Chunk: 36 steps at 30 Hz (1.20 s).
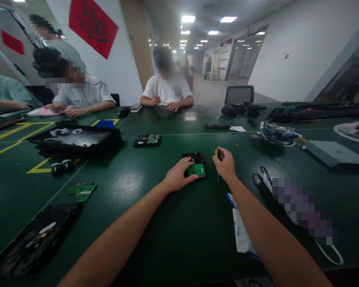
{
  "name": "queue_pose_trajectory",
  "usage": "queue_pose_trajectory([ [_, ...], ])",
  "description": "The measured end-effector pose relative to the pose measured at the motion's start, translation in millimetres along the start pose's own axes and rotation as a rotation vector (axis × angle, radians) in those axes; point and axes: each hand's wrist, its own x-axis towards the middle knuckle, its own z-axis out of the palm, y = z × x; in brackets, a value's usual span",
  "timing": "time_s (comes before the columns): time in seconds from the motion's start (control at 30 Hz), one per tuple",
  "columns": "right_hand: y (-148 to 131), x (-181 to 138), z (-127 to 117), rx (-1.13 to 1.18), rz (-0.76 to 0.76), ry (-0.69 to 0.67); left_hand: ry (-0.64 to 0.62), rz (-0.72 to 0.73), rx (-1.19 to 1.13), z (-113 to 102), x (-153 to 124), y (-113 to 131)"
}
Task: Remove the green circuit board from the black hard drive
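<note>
A black hard drive (195, 164) with a green circuit board on top lies on the dark green table in front of me. My left hand (178, 174) rests against its left side, fingers curled around the edge. My right hand (225, 164) is closed around a small screwdriver (217, 153) with a yellow and black handle, its thin shaft pointing down to the table just right of the drive.
Another hard drive (147, 140) lies farther back. A black tray (76, 139) sits at left, loose green boards (83, 191) nearer me, a dark tray (32, 239) at the lower left. Cables (277, 134) and a grey plate (335, 152) lie right. People sit across the table.
</note>
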Motion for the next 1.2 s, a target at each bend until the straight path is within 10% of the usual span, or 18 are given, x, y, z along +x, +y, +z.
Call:
queue_pose_trajectory([
  [0.53, 1, 29, -4, 0.214, 0.394, -0.062, 0.002, -0.001, -0.019, -1, 19, -15],
  [0.7, -4, 52, -1, 0.294, 0.394, -0.058, -0.002, 0.001, -0.035, -1, 20, -15],
  [0.93, -1, 33, 10, 0.218, 0.283, 0.303, -0.002, -0.009, -0.024, -4, 29, -18],
  [1.2, 4, 29, 8, 0.226, 0.302, 0.269, 0.018, -0.019, -0.017, -1, 32, -22],
])
